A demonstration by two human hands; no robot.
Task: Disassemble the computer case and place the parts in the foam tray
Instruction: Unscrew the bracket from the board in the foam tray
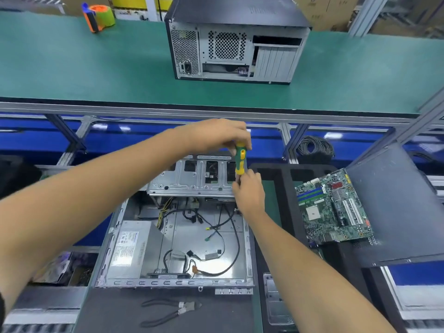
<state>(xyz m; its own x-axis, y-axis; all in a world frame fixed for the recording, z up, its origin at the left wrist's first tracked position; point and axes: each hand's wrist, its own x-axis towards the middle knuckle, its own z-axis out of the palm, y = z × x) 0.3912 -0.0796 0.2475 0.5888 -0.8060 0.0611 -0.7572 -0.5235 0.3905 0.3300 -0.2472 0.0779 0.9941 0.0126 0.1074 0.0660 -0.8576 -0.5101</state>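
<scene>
Two computer cases are seen: an opened case (175,239) lying flat on the near bench, and a closed one (236,42) standing on the green shelf behind. One motherboard (334,207) is laid on the black foam tray (276,171) to the right of the opened case, beside one dark side panel (394,205). One pair of pliers (169,311) is set in front of the case, and one tape dispenser (98,16) is seen on the far shelf.

The screwdriver's shaft and tip are hidden behind the right hand, so what the tip meets cannot be made out. Both forearms are cut off by the frame edges. The tray's compartments are largely covered.

One green and yellow screwdriver (241,161) is held upright over the drive cage (192,179) at the case's far right corner. Its handle top is gripped by the curled fingers of the left hand (216,135); its lower end is pinched by the closed fingertips of the right hand (248,191).
</scene>
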